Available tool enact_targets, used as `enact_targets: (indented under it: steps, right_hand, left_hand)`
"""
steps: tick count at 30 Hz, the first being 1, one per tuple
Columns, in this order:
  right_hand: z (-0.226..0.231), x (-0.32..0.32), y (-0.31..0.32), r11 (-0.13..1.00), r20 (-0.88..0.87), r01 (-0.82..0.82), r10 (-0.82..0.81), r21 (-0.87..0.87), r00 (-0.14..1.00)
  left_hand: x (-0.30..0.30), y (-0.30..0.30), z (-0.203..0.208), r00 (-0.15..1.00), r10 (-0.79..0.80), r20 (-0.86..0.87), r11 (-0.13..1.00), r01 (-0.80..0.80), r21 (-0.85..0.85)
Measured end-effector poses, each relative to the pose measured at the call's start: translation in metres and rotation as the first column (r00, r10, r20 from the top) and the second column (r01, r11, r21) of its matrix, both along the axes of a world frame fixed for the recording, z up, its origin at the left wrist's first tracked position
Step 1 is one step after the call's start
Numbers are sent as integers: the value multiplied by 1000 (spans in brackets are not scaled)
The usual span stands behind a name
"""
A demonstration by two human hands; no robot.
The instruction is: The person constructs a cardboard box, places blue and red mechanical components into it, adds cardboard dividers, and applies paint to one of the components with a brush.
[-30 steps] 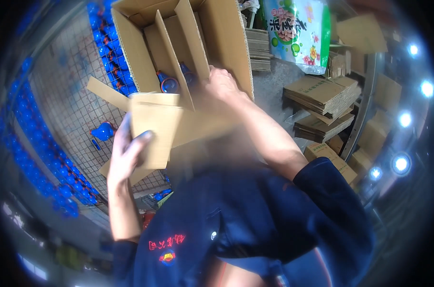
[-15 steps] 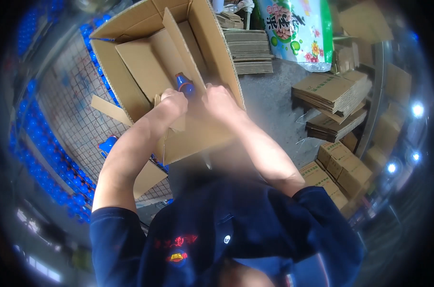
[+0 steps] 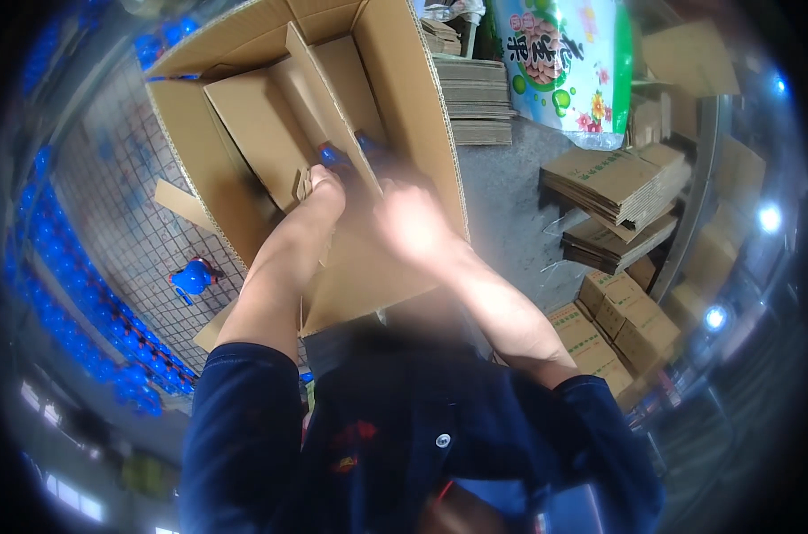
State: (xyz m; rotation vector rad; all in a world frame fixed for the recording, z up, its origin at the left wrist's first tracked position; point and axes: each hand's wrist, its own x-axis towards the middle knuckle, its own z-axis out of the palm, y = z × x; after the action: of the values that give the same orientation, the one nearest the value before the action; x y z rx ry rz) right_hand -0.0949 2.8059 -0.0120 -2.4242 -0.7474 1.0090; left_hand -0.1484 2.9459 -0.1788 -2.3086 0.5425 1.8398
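A large open carton stands before me, with a long upright cardboard divider running through it. My left hand is closed on a small cardboard flap of the inner partition, left of the divider. My right hand, blurred, is curled at the divider's near end and appears to pinch it. Just beyond my left fingers lies a glossy blue object with a red edge, partly hidden. Another dark blue shape shows faintly on the divider's right side.
On the grid-lined surface at left sits a blue rounded item with red parts, near long rows of blue pieces. Flat cardboard stacks, a printed plastic bag and closed cartons stand to the right.
My left hand has shifted slightly left, and my right hand has moved a little nearer. The blue object shows less. A dark blue shape now appears right of the divider.
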Motion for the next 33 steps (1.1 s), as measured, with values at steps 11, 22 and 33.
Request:
enact_targets:
  steps: [11, 22, 33]
  right_hand:
    - [-87, -18, 24, 944, -28, 26, -37, -329, 999]
    - [167, -30, 50, 761, -345, 466, -333, 451, 878]
    - [191, -50, 46, 816, -696, 391, 20, 426, 718]
  left_hand:
    - [17, 0, 81, 997, -75, 29, 994, 77, -77]
    - [-4, 73, 304, -458, 866, 199, -59, -489, -870]
    - [-157, 64, 356, -647, 320, -692, -946, -262, -193]
